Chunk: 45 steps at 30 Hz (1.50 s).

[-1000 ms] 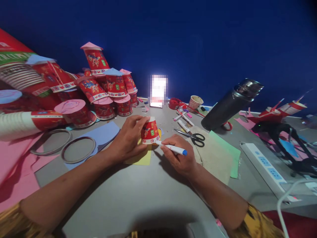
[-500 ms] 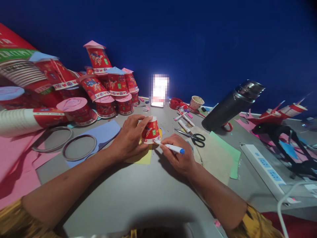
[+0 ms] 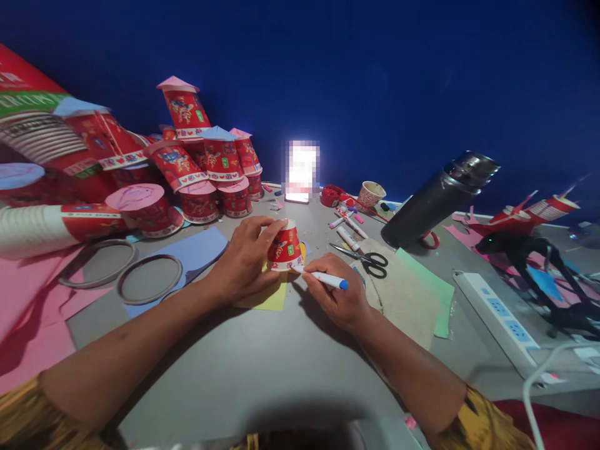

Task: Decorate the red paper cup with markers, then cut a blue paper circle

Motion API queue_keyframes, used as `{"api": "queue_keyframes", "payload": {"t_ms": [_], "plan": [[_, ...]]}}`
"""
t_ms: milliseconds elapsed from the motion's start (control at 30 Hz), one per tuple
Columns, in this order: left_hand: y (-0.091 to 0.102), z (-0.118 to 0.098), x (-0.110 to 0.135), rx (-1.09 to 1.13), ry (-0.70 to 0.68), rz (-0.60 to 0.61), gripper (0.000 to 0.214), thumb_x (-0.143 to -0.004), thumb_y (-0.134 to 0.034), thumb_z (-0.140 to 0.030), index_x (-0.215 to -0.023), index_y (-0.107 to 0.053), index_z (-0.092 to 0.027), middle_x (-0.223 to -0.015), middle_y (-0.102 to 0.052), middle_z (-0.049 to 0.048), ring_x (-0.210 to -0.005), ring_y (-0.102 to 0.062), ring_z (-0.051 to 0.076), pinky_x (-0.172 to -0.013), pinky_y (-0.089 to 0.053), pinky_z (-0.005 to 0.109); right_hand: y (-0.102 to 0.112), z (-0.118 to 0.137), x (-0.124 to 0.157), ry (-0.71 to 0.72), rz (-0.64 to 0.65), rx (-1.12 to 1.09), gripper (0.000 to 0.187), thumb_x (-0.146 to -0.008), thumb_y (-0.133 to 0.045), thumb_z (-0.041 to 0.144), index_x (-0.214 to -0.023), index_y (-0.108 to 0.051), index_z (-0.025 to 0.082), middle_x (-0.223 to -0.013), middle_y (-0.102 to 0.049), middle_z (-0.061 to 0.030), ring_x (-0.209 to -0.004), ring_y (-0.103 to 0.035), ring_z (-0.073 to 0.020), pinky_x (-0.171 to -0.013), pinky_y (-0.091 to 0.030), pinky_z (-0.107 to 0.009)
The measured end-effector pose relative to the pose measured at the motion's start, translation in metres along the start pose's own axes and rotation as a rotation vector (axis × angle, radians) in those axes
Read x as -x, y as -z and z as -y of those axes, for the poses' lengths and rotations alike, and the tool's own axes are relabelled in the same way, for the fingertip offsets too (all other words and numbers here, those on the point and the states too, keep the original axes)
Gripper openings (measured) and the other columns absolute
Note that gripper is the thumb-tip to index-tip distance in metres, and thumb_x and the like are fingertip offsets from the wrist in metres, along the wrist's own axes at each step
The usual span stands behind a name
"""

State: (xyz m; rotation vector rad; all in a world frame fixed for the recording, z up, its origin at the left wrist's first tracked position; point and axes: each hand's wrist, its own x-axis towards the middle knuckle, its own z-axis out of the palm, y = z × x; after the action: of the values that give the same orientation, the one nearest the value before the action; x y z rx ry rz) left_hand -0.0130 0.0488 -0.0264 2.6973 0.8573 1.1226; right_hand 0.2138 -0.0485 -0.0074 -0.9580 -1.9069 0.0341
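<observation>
A small red paper cup stands upside down on a yellow sheet of paper in the middle of the grey table. My left hand is wrapped round the cup from the left and holds it down. My right hand grips a white marker with a blue cap, its tip touching the cup's rim at the lower right. Black-handled scissors lie just right of my right hand.
A heap of red paper cups with paper lids is stacked at the back left, by two metal rings and pink and blue sheets. A dark flask, a white power strip, loose markers and a lit phone lie behind and right.
The marker tip has crept slightly along the cup's rim. My left hand keeps the cup in place. The view has shifted a little.
</observation>
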Motion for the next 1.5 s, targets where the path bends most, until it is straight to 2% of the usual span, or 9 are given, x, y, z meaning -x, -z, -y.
{"api": "queue_keyframes", "payload": {"t_ms": [333,633,833,1100,1300,1500], "plan": [[-0.0010,0.0004,0.0009,0.000,-0.012,-0.015,0.088,-0.085,-0.074,-0.030,-0.165,-0.037,-0.029,-0.146,-0.051,0.0148,-0.134,-0.052,0.038,-0.117,-0.048,0.060,0.0012,0.0004,0.0004,0.010,-0.041,-0.038,0.009,-0.108,-0.061,0.020,-0.104,-0.068,0.023,-0.086,-0.077,-0.0037,-0.077,-0.071,-0.0193,-0.072,-0.057,-0.032],[0.0082,-0.0060,-0.0038,0.012,0.020,0.067,0.087,-0.085,-0.075,-0.028,-0.165,-0.038,-0.028,-0.146,-0.051,0.0169,-0.136,-0.052,0.041,-0.117,-0.048,0.064,0.0000,0.0030,0.0010,0.042,0.007,-0.025,0.009,-0.107,-0.062,0.018,-0.102,-0.067,0.024,-0.086,-0.077,-0.0046,-0.076,-0.070,-0.0203,-0.072,-0.055,-0.033],[0.0048,-0.0057,-0.0040,-0.015,-0.023,0.020,0.085,-0.087,-0.073,-0.030,-0.164,-0.037,-0.025,-0.144,-0.052,0.0179,-0.134,-0.054,0.040,-0.115,-0.049,0.062,-0.0014,0.0013,0.0002,0.064,0.001,-0.026,0.007,-0.108,-0.062,0.019,-0.105,-0.067,0.023,-0.088,-0.078,-0.0051,-0.078,-0.069,-0.0200,-0.075,-0.055,-0.032],[0.0071,-0.0054,-0.0033,-0.009,0.005,0.070,0.084,-0.088,-0.073,-0.030,-0.164,-0.037,-0.026,-0.145,-0.052,0.0178,-0.135,-0.053,0.040,-0.115,-0.048,0.062,-0.0010,-0.0005,0.0013,0.042,0.001,-0.003,0.011,-0.109,-0.060,0.022,-0.104,-0.069,0.024,-0.087,-0.078,-0.0047,-0.078,-0.071,-0.0201,-0.073,-0.057,-0.035],[-0.0001,-0.0020,-0.0009,-0.001,0.004,0.014,0.087,-0.086,-0.074,-0.032,-0.165,-0.037,-0.029,-0.145,-0.053,0.0160,-0.135,-0.052,0.040,-0.116,-0.047,0.062,-0.0007,0.0005,-0.0003,0.054,-0.022,-0.011,0.009,-0.108,-0.061,0.019,-0.107,-0.069,0.023,-0.088,-0.078,-0.0044,-0.078,-0.071,-0.0199,-0.074,-0.058,-0.034],[0.0060,-0.0064,-0.0041,-0.006,0.019,0.067,0.084,-0.088,-0.073,-0.033,-0.164,-0.037,-0.028,-0.146,-0.052,0.0172,-0.136,-0.052,0.041,-0.116,-0.047,0.063,-0.0011,-0.0002,-0.0002,0.062,-0.011,-0.001,0.009,-0.108,-0.061,0.019,-0.107,-0.068,0.024,-0.089,-0.078,-0.0049,-0.079,-0.071,-0.0204,-0.074,-0.057,-0.034]]}}
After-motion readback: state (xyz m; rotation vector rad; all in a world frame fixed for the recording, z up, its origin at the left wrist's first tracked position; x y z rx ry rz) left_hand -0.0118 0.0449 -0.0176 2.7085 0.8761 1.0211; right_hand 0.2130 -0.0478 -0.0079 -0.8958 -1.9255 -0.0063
